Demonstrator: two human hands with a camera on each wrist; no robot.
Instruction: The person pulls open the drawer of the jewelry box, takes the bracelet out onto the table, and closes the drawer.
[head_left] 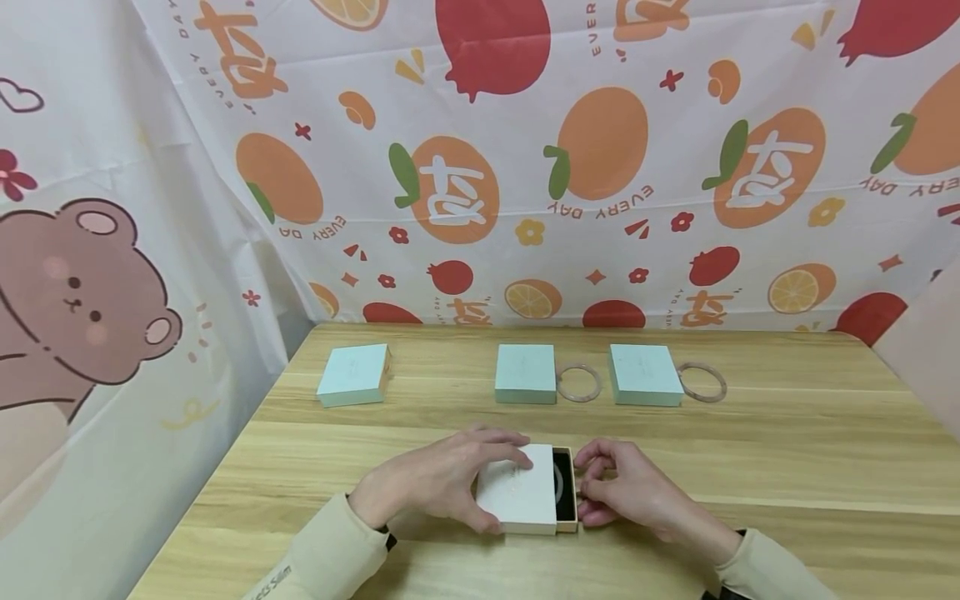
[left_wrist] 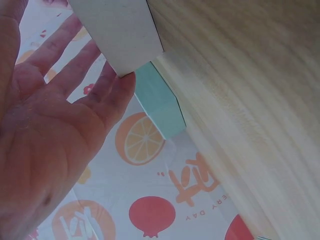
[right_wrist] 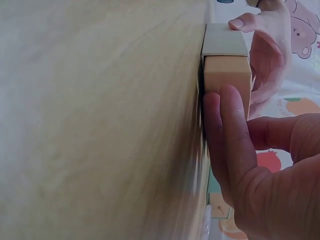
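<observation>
In the head view a small white drawer-style box [head_left: 517, 500] lies on the table near the front. My left hand [head_left: 442, 477] grips its cover, thumb at the front side and fingers over the top and far side. The inner tray [head_left: 567, 521], orange-sided with black lining, sticks out a little to the right. Part of a pale bangle [head_left: 558, 483] shows inside; the cover hides the rest. Fingertips of my right hand [head_left: 630, 492] touch the tray's end. The right wrist view shows two extended fingers [right_wrist: 235, 120] against that orange end [right_wrist: 227, 70].
Toward the back of the wooden table [head_left: 810, 450] stand three mint-green boxes: left [head_left: 352, 375], middle [head_left: 525, 375] and right [head_left: 645, 375]. One bangle [head_left: 579, 397] lies beside the middle box, another [head_left: 703, 397] beside the right one. A fruit-print curtain [head_left: 525, 250] hangs behind.
</observation>
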